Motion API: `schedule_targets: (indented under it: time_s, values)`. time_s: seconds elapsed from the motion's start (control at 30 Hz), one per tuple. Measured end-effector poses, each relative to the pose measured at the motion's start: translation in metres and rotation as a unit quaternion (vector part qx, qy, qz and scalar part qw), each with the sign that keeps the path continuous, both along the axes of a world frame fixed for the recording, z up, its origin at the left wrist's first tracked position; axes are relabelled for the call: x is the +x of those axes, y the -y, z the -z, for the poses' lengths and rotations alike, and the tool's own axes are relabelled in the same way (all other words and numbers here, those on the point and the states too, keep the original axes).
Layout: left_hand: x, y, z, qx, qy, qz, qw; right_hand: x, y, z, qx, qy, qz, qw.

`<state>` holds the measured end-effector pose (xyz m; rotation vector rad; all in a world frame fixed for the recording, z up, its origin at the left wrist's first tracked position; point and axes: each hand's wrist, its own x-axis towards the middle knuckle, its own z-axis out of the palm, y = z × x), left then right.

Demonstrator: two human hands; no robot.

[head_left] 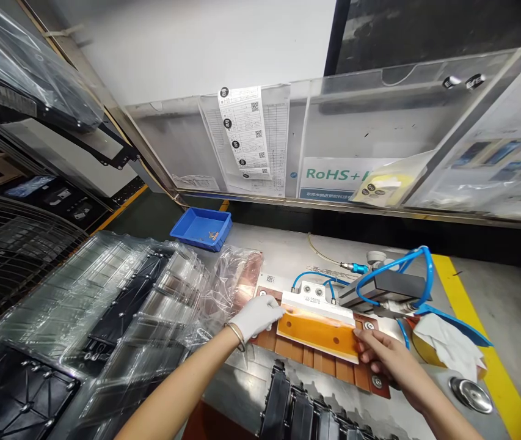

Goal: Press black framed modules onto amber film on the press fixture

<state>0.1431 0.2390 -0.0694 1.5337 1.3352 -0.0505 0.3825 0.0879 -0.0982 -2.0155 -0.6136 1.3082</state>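
An orange strip with a white edge and two dark holes (317,333) lies across the brown fixture (306,355), just below a white block labelled JJ-25070 (311,299). My left hand (258,316), in a white glove, pinches the strip's left end. Bare, my right hand (377,351) has its thumb and fingers closed at the strip's right end. Blue air tubes (427,275) run to the metal parts behind the fixture.
Black ribbed parts (306,409) stand before the fixture. Clear trays (150,305) with black panels fill the left. A blue bin (201,227) sits behind them. At right are a white cloth (448,342) and a round metal lid (471,394). Plastic film (218,287) lies left of the fixture.
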Motion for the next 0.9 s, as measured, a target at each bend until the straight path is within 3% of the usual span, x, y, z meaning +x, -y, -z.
schedule_targets:
  time_s: [0.27,0.43,0.57,0.7,0.8,0.9]
  values:
    - [-0.004,0.006,0.003,-0.007,0.082,-0.064,0.995,0.023,-0.001,-0.005,-0.013,0.120,-0.079,0.990]
    - [-0.005,0.009,0.014,-0.008,0.108,-0.092,0.990,0.044,0.047,-0.010,0.009,0.225,-0.119,0.967]
    - [-0.006,0.010,0.016,-0.008,0.121,-0.085,0.989,0.053,0.089,0.006,0.063,0.294,-0.151,0.942]
    - [-0.004,0.009,0.014,0.008,0.102,-0.069,0.992,0.052,0.090,0.018,0.073,0.320,-0.129,0.936]
    - [-0.008,0.006,0.008,0.018,0.071,-0.059,0.996,0.047,0.083,0.008,0.073,0.320,-0.112,0.938]
    - [-0.029,0.012,-0.005,0.046,0.045,-0.068,0.996,0.038,0.100,-0.008,0.080,0.306,-0.076,0.946]
